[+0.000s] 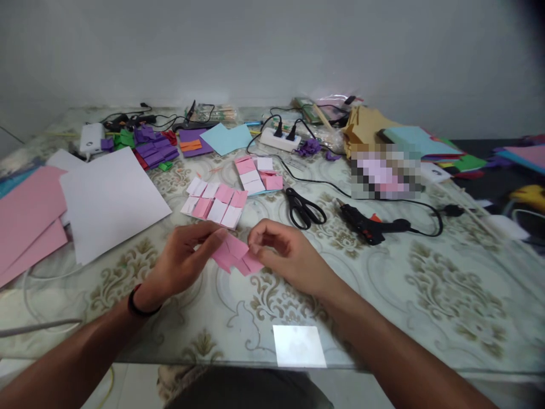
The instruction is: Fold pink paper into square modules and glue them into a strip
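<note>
Between my hands is a folded piece of pink paper (232, 253) with creased flaps. My left hand (187, 255) pinches its upper left corner between thumb and fingers. At its right edge, the thumb and curled fingers of my right hand (283, 250) grip the paper too. Just beyond lies a card with pink and white folded squares (217, 203). A second card of pink and white squares (258, 175) sits behind it. Black-handled scissors (304, 209) rest to the right of these cards.
A black glue gun (368, 221) lies on the right, its cord running back. White sheets (113, 199) and pink sheets (29, 221) spread at left. Toward the wall are a white power strip (279, 139), purple paper strips (155, 150) and light blue paper (227, 139). A white rectangle (298, 345) shows near the front edge.
</note>
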Demonstrator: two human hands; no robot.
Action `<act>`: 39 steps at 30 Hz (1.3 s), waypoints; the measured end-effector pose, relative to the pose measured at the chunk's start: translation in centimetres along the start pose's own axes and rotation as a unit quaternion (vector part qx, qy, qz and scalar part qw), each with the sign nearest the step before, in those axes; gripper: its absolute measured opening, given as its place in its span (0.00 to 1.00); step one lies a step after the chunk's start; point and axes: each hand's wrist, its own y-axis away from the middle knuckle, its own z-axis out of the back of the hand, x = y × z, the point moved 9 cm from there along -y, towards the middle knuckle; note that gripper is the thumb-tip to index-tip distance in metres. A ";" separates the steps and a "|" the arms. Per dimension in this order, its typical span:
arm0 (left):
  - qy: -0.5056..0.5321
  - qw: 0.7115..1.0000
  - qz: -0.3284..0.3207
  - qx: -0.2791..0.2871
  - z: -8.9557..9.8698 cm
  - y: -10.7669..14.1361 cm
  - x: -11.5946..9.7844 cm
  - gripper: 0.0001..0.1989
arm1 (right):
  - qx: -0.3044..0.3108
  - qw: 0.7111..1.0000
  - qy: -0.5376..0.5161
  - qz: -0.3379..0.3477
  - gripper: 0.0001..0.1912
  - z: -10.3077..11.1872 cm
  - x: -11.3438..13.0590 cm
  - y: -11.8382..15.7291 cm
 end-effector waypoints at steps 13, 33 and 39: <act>-0.051 0.996 -0.016 0.078 -1.6 -0.2 -1.0 0.04 | -0.012 0.983 0.176 0.057 0.08 -0.4 1.7 0.2; 0.314 0.938 0.137 0.051 -3.0 0.0 2.4 0.17 | -0.032 0.999 0.013 -0.027 0.14 1.1 -0.7 -0.3; 0.182 0.976 0.118 0.010 -1.4 -0.3 2.7 0.21 | 0.011 0.985 0.171 0.006 0.06 0.1 0.7 -0.1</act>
